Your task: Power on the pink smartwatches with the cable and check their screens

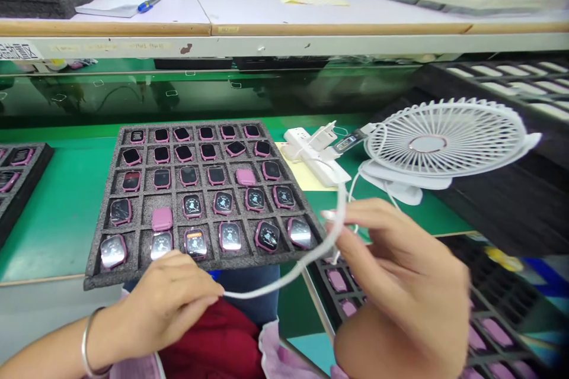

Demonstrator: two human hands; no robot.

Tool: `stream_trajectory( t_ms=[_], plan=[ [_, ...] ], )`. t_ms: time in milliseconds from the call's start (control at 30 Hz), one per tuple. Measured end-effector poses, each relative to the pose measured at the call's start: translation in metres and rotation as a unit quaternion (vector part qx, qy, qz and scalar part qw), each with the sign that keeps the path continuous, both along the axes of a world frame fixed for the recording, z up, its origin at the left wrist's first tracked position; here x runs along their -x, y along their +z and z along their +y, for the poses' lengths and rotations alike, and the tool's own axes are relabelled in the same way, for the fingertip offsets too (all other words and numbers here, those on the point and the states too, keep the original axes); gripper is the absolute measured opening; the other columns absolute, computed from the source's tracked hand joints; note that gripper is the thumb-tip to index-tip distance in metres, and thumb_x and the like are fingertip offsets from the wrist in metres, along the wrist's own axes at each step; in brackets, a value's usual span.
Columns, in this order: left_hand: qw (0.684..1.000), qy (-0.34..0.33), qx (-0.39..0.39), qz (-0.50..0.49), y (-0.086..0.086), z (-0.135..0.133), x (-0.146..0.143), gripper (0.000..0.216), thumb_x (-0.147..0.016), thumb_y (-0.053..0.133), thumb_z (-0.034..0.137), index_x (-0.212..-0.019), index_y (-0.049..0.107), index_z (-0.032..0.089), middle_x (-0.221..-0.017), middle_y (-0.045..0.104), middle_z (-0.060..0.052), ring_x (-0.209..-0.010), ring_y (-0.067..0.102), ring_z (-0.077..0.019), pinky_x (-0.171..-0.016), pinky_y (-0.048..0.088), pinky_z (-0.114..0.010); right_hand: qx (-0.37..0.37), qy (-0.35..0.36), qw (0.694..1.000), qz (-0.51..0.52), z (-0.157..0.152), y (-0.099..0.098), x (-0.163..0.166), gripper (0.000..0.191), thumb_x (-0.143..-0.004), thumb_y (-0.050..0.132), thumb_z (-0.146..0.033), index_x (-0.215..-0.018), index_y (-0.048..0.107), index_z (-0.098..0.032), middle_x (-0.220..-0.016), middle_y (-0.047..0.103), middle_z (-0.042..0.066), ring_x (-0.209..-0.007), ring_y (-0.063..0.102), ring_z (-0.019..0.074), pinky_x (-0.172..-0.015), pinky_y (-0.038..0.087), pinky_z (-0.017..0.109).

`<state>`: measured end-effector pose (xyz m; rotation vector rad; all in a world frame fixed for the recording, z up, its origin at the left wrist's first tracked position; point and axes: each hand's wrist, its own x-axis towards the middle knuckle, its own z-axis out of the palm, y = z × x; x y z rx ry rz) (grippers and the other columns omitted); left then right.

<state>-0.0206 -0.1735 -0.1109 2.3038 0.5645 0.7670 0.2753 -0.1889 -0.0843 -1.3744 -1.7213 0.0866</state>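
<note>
My left hand (171, 302) is closed, pinching one end of a white cable (306, 260) just below the near edge of a grey foam tray (202, 251). My right hand (400, 284) is closed around the same cable higher up, at the lower right. The cable runs in a curve between both hands and up toward the white desk fan (444, 145). The foam tray holds rows of pink smartwatch bodies (222, 202), most face up, two face down.
A white power strip (313, 157) lies beside the fan on the green belt (57, 213). A second foam tray (20, 174) is at the far left, another with pink watches (484, 331) at the lower right. A shelf (284, 18) runs above.
</note>
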Motion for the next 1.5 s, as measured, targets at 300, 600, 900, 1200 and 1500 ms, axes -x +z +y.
stream_trajectory(
  t_ms=[300, 600, 900, 1200, 1500],
  plan=[
    [0.842, 0.481, -0.240, 0.047, 0.050, 0.099, 0.054, 0.018, -0.096, 0.061, 0.034, -0.099, 0.075, 0.025, -0.095, 0.078, 0.001, -0.086, 0.070, -0.0221, -0.080, 0.053, -0.037, 0.189, -0.186, 0.924, -0.274, 0.083, -0.036, -0.030, 0.027, -0.098, 0.048, -0.025, -0.104, 0.074, -0.017, -0.103, 0.074, 0.014, -0.090, 0.070, 0.0290, -0.071, 0.046, 0.036],
    [0.884, 0.389, -0.151, 0.210, 0.007, 0.168, 0.085, 0.027, -0.085, 0.060, 0.044, -0.094, 0.077, 0.026, -0.088, 0.076, -0.011, -0.090, 0.067, -0.0334, -0.082, 0.048, -0.043, 0.219, -0.095, 0.926, -0.293, 0.118, -0.027, -0.009, 0.034, -0.103, 0.045, -0.029, -0.121, 0.071, -0.016, -0.119, 0.074, 0.015, -0.109, 0.069, 0.0311, -0.084, 0.050, 0.040],
    [0.895, 0.210, -0.117, 0.377, 0.013, 0.078, 0.044, 0.048, -0.081, 0.070, 0.063, -0.109, 0.076, 0.024, -0.090, 0.076, -0.010, -0.086, 0.068, -0.0298, -0.079, 0.050, -0.039, 0.287, 0.026, 0.892, -0.347, 0.132, -0.028, 0.029, 0.037, -0.100, 0.053, -0.042, -0.127, 0.067, -0.021, -0.110, 0.074, 0.013, -0.092, 0.072, 0.0271, -0.074, 0.049, 0.033],
    [0.942, 0.255, 0.160, 0.150, 0.013, 0.093, 0.049, 0.030, -0.083, 0.059, 0.037, -0.101, 0.079, 0.023, -0.100, 0.080, -0.008, -0.081, 0.072, -0.0250, -0.076, 0.058, -0.037, 0.311, 0.086, 0.940, 0.112, 0.140, -0.019, 0.000, 0.040, -0.079, 0.074, -0.035, -0.114, 0.071, -0.015, -0.092, 0.075, 0.008, -0.067, 0.064, 0.0174, -0.065, 0.054, 0.032],
    [0.786, 0.260, 0.511, -0.231, 0.031, 0.146, 0.006, 0.016, -0.082, 0.070, 0.023, -0.092, 0.076, 0.014, -0.084, 0.077, -0.011, -0.070, 0.070, -0.0156, -0.070, 0.062, -0.030, 0.347, 0.272, 0.727, 0.526, 0.169, -0.001, 0.040, 0.028, -0.074, 0.088, -0.035, -0.084, 0.068, -0.018, -0.078, 0.072, -0.001, -0.076, 0.074, 0.0156, -0.086, 0.064, 0.034]
  ],
)
